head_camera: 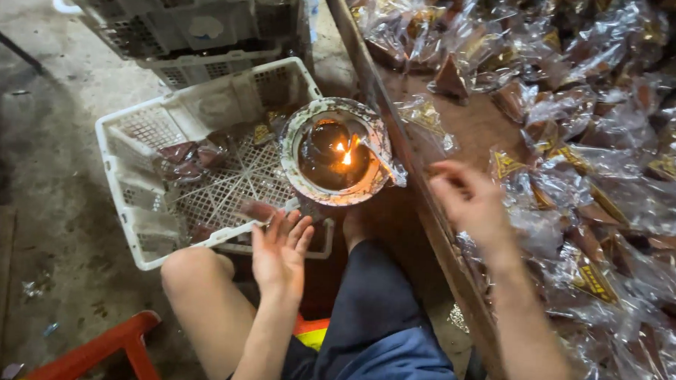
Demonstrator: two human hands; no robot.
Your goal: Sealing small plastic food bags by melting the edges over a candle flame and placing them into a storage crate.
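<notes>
Already a few wrapped packets (193, 156) lie in the white crate (138, 239) beyond my empty, open left hand (280, 252). Right hand (469, 202), open too, hovers above the unsorted heap (615, 192) covering the table (475, 124).

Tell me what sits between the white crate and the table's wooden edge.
In the head view, a round bowl with a small burning flame stands between the white crate and the table edge, overlapping the crate's near corner.
</notes>
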